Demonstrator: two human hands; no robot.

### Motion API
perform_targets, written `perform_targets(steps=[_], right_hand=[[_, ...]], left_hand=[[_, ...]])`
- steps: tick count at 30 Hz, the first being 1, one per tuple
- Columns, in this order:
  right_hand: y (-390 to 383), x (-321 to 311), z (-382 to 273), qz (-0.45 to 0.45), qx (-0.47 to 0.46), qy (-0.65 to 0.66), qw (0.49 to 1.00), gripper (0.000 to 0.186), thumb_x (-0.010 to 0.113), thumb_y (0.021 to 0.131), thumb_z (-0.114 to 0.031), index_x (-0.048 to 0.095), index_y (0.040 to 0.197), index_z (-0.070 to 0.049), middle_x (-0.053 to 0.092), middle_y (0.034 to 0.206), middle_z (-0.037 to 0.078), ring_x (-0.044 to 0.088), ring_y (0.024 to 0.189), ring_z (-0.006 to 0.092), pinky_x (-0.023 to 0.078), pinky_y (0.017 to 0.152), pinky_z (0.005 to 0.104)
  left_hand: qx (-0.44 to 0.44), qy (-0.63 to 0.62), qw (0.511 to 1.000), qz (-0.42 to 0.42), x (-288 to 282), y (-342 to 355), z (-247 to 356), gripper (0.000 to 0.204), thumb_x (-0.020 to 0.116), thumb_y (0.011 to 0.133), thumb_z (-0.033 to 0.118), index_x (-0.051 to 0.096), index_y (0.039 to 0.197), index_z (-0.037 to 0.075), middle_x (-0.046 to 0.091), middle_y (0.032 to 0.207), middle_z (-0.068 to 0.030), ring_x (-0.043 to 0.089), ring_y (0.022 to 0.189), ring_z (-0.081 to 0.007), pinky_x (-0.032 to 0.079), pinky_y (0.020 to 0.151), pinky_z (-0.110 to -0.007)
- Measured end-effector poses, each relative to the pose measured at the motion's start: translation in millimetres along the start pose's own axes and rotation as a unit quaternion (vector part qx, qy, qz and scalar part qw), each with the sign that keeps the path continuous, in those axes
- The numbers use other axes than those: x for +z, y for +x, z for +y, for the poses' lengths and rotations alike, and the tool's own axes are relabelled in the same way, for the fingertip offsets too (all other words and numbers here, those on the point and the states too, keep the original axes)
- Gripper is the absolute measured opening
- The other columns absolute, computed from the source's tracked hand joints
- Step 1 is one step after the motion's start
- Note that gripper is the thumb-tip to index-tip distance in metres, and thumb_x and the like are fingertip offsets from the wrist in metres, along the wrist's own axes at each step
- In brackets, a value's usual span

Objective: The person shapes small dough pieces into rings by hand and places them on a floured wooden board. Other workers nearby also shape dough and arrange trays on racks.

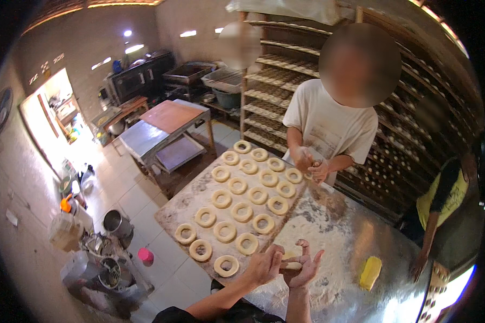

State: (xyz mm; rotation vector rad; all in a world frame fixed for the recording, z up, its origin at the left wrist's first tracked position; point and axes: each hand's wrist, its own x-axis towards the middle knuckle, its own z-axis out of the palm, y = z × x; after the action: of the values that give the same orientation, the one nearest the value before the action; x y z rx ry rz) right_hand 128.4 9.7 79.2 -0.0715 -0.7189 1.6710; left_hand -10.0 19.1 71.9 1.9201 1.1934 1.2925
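Note:
Near the front edge of the board, my left hand (266,265) is closed, its fingers on a small pale piece of dough (291,266). The dough reaches across to my right hand (307,269), which is open with spread, curved fingers and touches it at the palm side. Whether the piece forms a full ring cannot be made out. Left of my hands, several dough rings (224,231) lie in rows on a floured wooden board (191,202). The ring (226,265) by my left wrist is the nearest one.
Flour covers the metal table (339,280), where a yellow block (370,273) lies to the right. Across from me a person (331,124) works dough by hand; another person's arm (430,237) rests at the right edge. Loaded racks (277,81) stand behind. Pots (117,223) sit on the left floor.

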Motion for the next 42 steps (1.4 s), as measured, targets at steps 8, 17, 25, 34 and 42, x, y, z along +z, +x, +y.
perform_targets(steps=[8, 17, 25, 34, 42], right_hand=[[58.5, 10.7, 83.0, 0.145, 0.088, -0.208, 0.963, 0.071, 0.035, 0.097, -0.071, 0.042, 0.135, -0.011, 0.058, 0.129, 0.018, 0.063, 0.110, 0.0250, 0.056, 0.069, 0.0271], [144.5, 62.1, 194.5, -0.063, 0.193, -0.514, 0.834, 0.068, 0.041, 0.101, -0.062, 0.034, 0.143, -0.009, 0.063, 0.099, 0.012, 0.063, 0.089, 0.0204, 0.054, 0.078, 0.0348], [205.5, 71.0, 274.3, -0.164, 0.131, -0.485, 0.849, 0.060, 0.039, 0.103, -0.054, 0.040, 0.142, -0.010, 0.059, 0.097, 0.009, 0.057, 0.066, 0.0147, 0.048, 0.056, 0.0283], [249.2, 55.5, 349.2, 0.017, 0.374, -0.398, 0.838, 0.075, 0.043, 0.099, -0.063, 0.026, 0.152, -0.013, 0.052, 0.126, 0.022, 0.057, 0.102, 0.0279, 0.050, 0.080, 0.0367], [232.8, 56.3, 300.9, 0.094, 0.244, -0.701, 0.664, 0.073, 0.064, 0.093, -0.038, 0.028, 0.150, -0.010, 0.068, 0.112, 0.022, 0.067, 0.097, 0.0377, 0.051, 0.089, 0.0476]], left_hand=[[-0.113, -0.039, 0.991, 0.053, -77.2, 7.3, -37.3, 0.020, 0.049, 0.104, 0.026, 0.054, 0.104, 0.007, 0.063, 0.070, -0.0173, 0.065, 0.065, -0.0403, 0.049, 0.055, -0.047], [-0.122, 0.072, 0.982, 0.126, -198.4, 7.4, -101.7, 0.022, 0.049, 0.104, 0.022, 0.052, 0.121, 0.009, 0.067, 0.071, -0.0180, 0.067, 0.065, -0.0404, 0.051, 0.055, -0.048], [-0.102, 0.131, 0.975, 0.151, -279.1, 12.6, -155.0, 0.025, 0.046, 0.105, 0.027, 0.049, 0.122, 0.008, 0.062, 0.062, -0.0172, 0.066, 0.058, -0.0400, 0.048, 0.052, -0.049], [-0.279, 0.110, 0.938, 0.172, -322.5, 33.1, -205.7, 0.034, 0.042, 0.106, 0.031, 0.053, 0.117, 0.002, 0.066, 0.090, -0.0261, 0.067, 0.086, -0.0412, 0.051, 0.077, -0.049], [-0.377, 0.364, 0.847, 0.085, -355.5, 8.8, -246.8, 0.060, 0.058, 0.095, 0.040, 0.047, 0.140, 0.002, 0.061, 0.118, -0.0218, 0.060, 0.108, -0.0410, 0.044, 0.092, -0.056]])
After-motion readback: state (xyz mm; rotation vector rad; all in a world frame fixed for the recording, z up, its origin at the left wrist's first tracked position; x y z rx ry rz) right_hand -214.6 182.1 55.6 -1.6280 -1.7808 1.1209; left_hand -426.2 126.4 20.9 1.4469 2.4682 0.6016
